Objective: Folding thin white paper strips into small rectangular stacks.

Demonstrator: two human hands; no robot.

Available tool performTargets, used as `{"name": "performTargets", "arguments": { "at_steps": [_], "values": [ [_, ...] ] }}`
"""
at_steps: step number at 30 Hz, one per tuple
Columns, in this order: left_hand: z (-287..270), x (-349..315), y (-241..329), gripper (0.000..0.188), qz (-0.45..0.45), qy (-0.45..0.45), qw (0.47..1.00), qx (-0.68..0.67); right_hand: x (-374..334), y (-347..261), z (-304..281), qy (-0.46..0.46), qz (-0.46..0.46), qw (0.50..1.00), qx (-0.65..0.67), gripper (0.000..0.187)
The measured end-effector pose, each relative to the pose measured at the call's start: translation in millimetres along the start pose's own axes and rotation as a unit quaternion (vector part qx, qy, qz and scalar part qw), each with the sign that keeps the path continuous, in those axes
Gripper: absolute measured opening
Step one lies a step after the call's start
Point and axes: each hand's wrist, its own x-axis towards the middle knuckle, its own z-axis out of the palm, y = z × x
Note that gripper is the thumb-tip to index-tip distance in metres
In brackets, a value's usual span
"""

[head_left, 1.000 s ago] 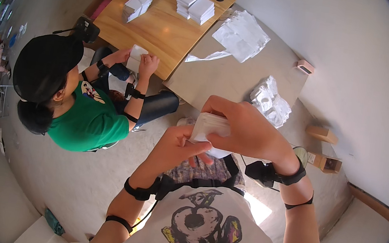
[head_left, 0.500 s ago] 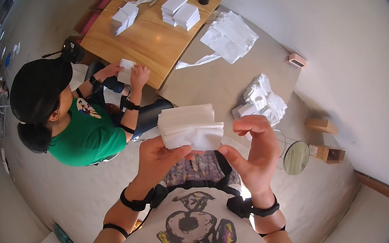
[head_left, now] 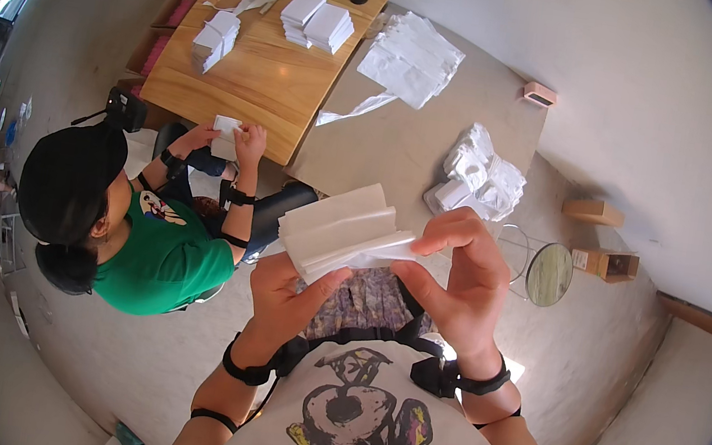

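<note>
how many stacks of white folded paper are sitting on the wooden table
3. One stack sits near the wooden table's left edge; two more, and, stand side by side at its far end. Others may be hidden.

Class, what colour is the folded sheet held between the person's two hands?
White, plain with no pattern: the folded sheet, pinched between the left hand and right hand, shows best in the head view.

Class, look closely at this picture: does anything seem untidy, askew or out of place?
Yes. On the grey floor a loose heap of white pieces lies jumbled, unlike the neat stacks on the wooden table. The folded white sheet held between the left hand and right hand fans open unevenly.
</note>
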Motion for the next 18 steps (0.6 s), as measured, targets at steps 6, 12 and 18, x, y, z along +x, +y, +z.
{"name": "performTargets", "arguments": {
  "at_steps": [6, 12, 18],
  "values": [
    [3.7, 1.4, 8.2, 0.023, -0.034, 0.006, 0.998, -0.043, -2.4, -4.0, -0.8, -0.024, -0.062, 0.997, -0.041, 0.025],
    [0.7, 2.2, 4.9, 0.023, -0.042, 0.021, 0.997, -0.066, 2.7, -3.1, -1.2, -0.059, -0.200, 0.972, -0.104, 0.024],
    [-2.2, 3.9, -0.1, 0.022, 0.029, 0.038, 0.999, -0.003, -8.0, -1.1, -1.8, -0.124, -0.206, 0.970, -0.025, 0.041]
  ]
}}
